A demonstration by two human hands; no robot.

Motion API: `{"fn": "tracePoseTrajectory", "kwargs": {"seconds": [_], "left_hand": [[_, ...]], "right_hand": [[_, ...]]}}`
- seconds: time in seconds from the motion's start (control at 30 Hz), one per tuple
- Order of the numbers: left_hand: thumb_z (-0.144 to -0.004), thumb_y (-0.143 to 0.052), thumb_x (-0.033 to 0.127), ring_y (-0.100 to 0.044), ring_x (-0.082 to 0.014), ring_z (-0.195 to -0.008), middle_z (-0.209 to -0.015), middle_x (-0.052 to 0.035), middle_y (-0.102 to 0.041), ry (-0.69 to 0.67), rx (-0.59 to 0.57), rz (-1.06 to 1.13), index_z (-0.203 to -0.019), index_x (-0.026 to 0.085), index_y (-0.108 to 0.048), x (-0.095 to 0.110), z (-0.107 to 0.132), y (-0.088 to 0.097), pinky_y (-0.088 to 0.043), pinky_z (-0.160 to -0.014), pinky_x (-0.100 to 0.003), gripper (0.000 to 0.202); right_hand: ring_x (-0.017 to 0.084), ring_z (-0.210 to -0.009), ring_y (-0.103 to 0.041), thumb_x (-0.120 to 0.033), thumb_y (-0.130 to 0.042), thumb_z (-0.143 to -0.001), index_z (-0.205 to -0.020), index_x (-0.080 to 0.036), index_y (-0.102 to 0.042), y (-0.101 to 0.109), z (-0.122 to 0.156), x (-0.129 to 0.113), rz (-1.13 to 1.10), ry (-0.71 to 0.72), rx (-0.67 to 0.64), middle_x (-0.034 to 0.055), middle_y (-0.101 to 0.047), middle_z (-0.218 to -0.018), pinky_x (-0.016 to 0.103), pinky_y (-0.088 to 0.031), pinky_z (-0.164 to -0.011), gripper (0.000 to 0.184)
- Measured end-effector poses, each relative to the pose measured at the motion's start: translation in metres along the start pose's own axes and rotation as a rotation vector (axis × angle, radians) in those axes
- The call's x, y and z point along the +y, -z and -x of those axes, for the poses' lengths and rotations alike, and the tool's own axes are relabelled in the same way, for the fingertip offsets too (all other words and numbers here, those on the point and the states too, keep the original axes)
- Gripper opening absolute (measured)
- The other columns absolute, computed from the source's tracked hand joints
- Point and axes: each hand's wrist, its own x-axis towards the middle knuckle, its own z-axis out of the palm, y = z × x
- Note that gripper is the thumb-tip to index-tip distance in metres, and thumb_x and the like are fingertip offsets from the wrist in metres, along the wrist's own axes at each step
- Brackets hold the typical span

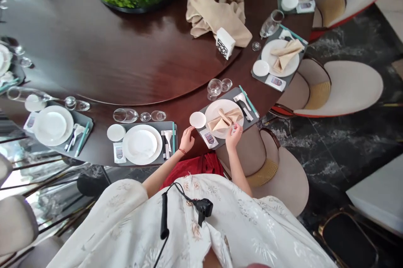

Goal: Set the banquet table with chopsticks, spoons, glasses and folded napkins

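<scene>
Two bare arms reach forward, hands apart. The left hand (187, 140), fingers spread and a thin red cord (181, 151) at its wrist, is just beside a small round white saucer (197, 119). The right hand (234, 135), fingers curled downward, sits over a round white plate (209, 112) at a folded beige cloth napkin (224, 120); whether it grips the napkin cannot be told. A grey placemat (222, 95) lies beneath the plate.

Blk marble flr (333, 167), cream upholstered chairs (338, 87), dark wood rnd table (103, 66)
</scene>
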Motion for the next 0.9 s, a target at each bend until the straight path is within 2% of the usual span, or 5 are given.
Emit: {"fn": "tracePoseTrajectory", "kwargs": {"seconds": [0.1, 0.27, 0.43, 0.67, 0.9], "left_hand": [[-0.078, -0.044, 0.003, -0.048, -0.0245, -0.145, -0.146, -0.0132, -0.058, 0.019, 0.109, 0.054, -0.140, 0.020, -0.056, 0.000, 0.025, 0.003, -0.038, -0.126, -0.051, 0.065], [-0.084, -0.044, 0.007, -0.053, -0.0236, -0.141, -0.144, -0.0138, -0.059, 0.114, 0.301, 0.164, -0.134, 0.020, -0.061, -0.004, 0.057, 0.014, -0.043, -0.123, -0.049, 0.055], [-0.084, -0.045, 0.007, -0.067, -0.0236, -0.122, -0.126, -0.0097, -0.070, 0.235, 0.376, 0.299, -0.119, 0.026, -0.070, -0.023, 0.092, 0.035, -0.053, -0.112, -0.048, 0.047], [-0.084, -0.048, 0.009, -0.074, -0.0218, -0.098, -0.100, -0.0053, -0.077, 0.483, 0.539, 0.502, -0.104, 0.027, -0.072, -0.066, 0.139, 0.057, -0.060, -0.095, -0.042, 0.036], [-0.075, -0.049, 0.003, -0.076, -0.0189, -0.087, -0.090, -0.0023, -0.076, 0.390, 0.475, 0.619, -0.097, 0.023, -0.073, -0.146, 0.186, 0.116, -0.060, -0.087, -0.035, 0.038]], "right_hand": [[0.027, -0.121, -0.060, -0.029, -0.039, -0.101, -0.124, -0.021, -0.067, -0.047, -0.020, -0.074, -0.107, 0.326, -0.245, 0.0150, -0.066, -0.119, 0.047, -0.049, -0.112, 0.037], [0.025, -0.131, -0.057, -0.012, -0.048, -0.093, -0.123, -0.018, -0.071, -0.199, -0.070, -0.199, -0.063, 0.700, -0.807, 0.0124, -0.068, -0.134, 0.047, -0.042, -0.120, 0.038], [0.028, -0.143, -0.052, -0.004, -0.054, -0.081, -0.118, -0.013, -0.073, -0.318, -0.094, -0.259, 0.132, 0.910, -1.135, 0.0172, -0.066, -0.141, 0.058, -0.028, -0.127, 0.043], [0.030, -0.157, -0.033, -0.005, -0.056, -0.074, -0.153, -0.015, -0.052, -0.348, -0.116, -0.282, 0.732, 1.358, -1.199, 0.0170, -0.037, -0.166, 0.055, -0.028, -0.130, 0.080], [0.025, -0.156, -0.036, -0.007, -0.049, -0.074, -0.156, -0.026, -0.051, -0.385, -0.096, -0.332, 1.181, 1.463, -1.105, 0.0093, -0.030, -0.169, 0.051, -0.034, -0.128, 0.085]]}}
